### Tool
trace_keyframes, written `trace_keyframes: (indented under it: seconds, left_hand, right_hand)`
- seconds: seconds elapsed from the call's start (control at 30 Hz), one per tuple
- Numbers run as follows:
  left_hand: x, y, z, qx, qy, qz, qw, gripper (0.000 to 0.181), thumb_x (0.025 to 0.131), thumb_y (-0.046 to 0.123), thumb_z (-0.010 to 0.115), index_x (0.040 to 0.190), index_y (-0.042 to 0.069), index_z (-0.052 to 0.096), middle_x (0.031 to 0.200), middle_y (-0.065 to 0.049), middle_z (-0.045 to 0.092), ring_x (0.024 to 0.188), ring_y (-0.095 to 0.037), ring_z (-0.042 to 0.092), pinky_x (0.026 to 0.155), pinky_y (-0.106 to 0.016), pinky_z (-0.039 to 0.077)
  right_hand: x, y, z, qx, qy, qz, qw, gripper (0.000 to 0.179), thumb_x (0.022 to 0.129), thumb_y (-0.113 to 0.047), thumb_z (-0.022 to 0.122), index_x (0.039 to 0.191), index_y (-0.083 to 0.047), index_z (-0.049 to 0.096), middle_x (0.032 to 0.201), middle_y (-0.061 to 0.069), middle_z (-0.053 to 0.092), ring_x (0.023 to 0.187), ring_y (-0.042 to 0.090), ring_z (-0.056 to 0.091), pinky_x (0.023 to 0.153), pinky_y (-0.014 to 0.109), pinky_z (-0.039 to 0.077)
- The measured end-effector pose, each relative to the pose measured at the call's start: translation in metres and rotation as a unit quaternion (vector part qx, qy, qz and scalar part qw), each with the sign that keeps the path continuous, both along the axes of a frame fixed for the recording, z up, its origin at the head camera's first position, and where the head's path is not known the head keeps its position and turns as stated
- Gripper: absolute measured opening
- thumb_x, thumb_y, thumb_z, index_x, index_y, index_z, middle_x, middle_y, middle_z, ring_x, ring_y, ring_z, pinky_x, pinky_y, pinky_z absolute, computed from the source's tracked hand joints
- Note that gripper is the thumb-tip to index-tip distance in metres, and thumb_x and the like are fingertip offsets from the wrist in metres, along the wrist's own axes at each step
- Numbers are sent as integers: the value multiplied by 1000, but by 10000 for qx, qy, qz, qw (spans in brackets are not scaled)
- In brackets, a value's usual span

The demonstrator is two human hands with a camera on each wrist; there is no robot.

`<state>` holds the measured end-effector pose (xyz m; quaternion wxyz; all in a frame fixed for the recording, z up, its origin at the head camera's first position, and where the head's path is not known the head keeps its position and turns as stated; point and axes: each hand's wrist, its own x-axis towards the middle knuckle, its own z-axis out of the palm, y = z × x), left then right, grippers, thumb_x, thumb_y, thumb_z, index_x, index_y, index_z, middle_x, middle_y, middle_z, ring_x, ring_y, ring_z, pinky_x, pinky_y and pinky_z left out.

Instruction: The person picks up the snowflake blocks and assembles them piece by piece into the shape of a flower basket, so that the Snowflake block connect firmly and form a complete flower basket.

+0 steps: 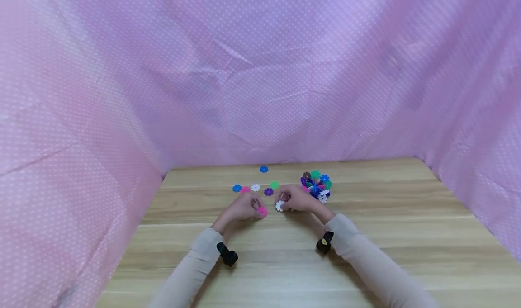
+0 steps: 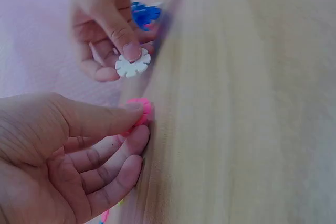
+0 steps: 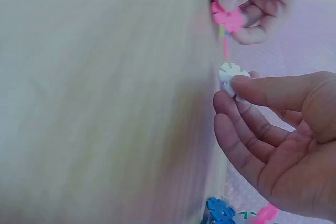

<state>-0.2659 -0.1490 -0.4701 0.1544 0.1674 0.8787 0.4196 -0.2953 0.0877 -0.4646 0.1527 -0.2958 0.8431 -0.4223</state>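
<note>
My left hand (image 1: 246, 206) pinches a pink notched plastic disc (image 2: 138, 109), shaped like a snowflake or flower, between thumb and fingers. A white notched disc (image 2: 133, 63) of the same kind is pinched by my right hand (image 1: 296, 198), thumb on its face. The two hands face each other low over the wooden table (image 1: 277, 262), with a small gap between the discs. In the right wrist view the pink disc (image 3: 228, 17) lies beyond the white disc (image 3: 231, 77), both upright with notched rims showing.
Behind the hands lie loose discs: blue (image 1: 237, 188), pink (image 1: 245, 190), white (image 1: 255, 187), purple (image 1: 268, 191) and green (image 1: 274, 185). Another blue disc (image 1: 263, 169) sits near the back edge. A multicoloured cluster of discs (image 1: 315, 187) stands right of my right hand. Pink dotted cloth (image 1: 260, 95) surrounds the table.
</note>
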Motion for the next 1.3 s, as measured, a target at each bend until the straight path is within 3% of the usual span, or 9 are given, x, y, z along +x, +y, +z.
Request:
trace_keyframes:
  seconds: [0.1, 0.23, 0.37, 0.53, 0.7, 0.87, 1.1, 1.3]
  left_hand:
    - [-3, -4, -4, 369, -118, 175, 9991, 20, 88, -7, 67, 104, 3, 74, 90, -8, 72, 73, -15, 64, 63, -26, 56]
    - [-8, -5, -3, 963, -109, 404, 9945, 23, 94, -4, 61, 113, -2, 73, 98, -15, 75, 77, -13, 68, 72, -29, 61]
    - [-10, -2, 3, 1579, -302, 706, 9845, 24, 97, 3, 61, 118, -4, 70, 103, -17, 75, 86, -14, 71, 84, -35, 62]
    - [-8, 3, 11, 1903, -621, 1081, 9738, 26, 99, 12, 64, 122, 3, 72, 105, -10, 75, 96, -19, 71, 92, -39, 60]
    - [-8, 9, 15, 2350, -712, 1276, 9610, 27, 99, 12, 64, 123, 2, 71, 108, -9, 75, 98, -23, 70, 97, -48, 57]
    - [-10, 15, 18, 2545, -724, 1265, 9560, 30, 99, 12, 65, 124, -2, 68, 105, -8, 74, 93, -16, 68, 99, -54, 55]
    - [-15, 19, 19, 2565, -725, 1316, 9548, 29, 99, 10, 63, 125, -2, 68, 107, -9, 74, 91, -12, 67, 97, -49, 56]
    - [-16, 21, 20, 2802, -860, 1342, 9466, 29, 100, 10, 63, 126, -3, 66, 105, -8, 74, 104, -33, 70, 99, -53, 55]
  right_hand:
    - [0, 2, 1, -253, -85, -282, 9992, 18, 89, 4, 70, 107, 2, 70, 92, 12, 68, 76, 16, 61, 63, 31, 57]
    - [1, 3, 7, -717, 191, -650, 9951, 19, 89, 3, 72, 109, 3, 70, 93, 15, 70, 83, 19, 63, 72, 29, 57]
    - [3, 2, 13, -1230, 477, -1003, 9862, 17, 90, 2, 72, 106, 4, 71, 94, 18, 73, 82, 17, 67, 74, 25, 58]
    - [5, 0, 14, -1584, 495, -1203, 9788, 15, 92, -3, 73, 105, 5, 71, 94, 21, 73, 80, 18, 67, 70, 32, 60]
    - [5, -2, 13, -1714, 650, -1289, 9746, 14, 91, -6, 75, 102, 2, 73, 95, 21, 74, 81, 21, 68, 68, 21, 56]
    - [7, -3, 16, -1807, 739, -1422, 9704, 11, 92, -7, 75, 100, -1, 74, 95, 17, 75, 80, 17, 68, 69, 22, 56]
    - [5, -4, 18, -1815, 979, -1579, 9657, 7, 90, -7, 76, 96, -3, 76, 94, 14, 77, 80, 13, 68, 71, 23, 57]
    - [6, -5, 23, -1728, 1121, -1740, 9630, 5, 89, -7, 78, 94, -5, 78, 93, 12, 78, 81, 14, 69, 70, 22, 57]
